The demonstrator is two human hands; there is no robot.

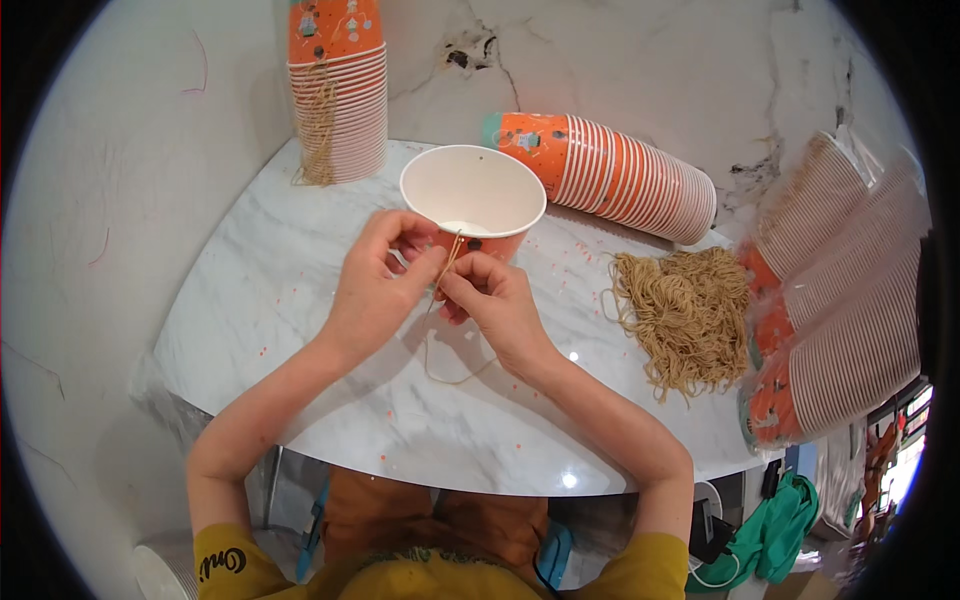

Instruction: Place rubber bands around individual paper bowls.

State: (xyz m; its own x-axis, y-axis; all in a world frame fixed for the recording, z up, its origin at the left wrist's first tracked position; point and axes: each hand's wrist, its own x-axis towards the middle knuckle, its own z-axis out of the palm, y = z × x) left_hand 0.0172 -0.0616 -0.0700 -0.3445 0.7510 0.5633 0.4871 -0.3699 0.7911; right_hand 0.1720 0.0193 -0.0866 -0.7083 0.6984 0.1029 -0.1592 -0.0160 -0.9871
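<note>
An orange paper tub (503, 247) with a white inside stands upright in the middle of the table, its wide mouth facing up. At its near side, my left hand (385, 268) is closed, with thumb and fingers pinching a thin tan string (430, 365). My right hand (490, 295) pinches the same string just to the right, its fingertips close to the left ones. The string rises against the tub's wall near the rim, and a loose loop hangs below my hands. Whether it passes through a hole in the tub is hidden by my fingers.
A tall stack of tubs (345, 120) with strings hanging on it stands at the back left. Another stack (635, 180) lies on its side behind the tub. A heap of tan strings (690, 315) lies at right, beside plastic-wrapped stacks (850, 370). Small orange bits dot the marbled table (250, 300).
</note>
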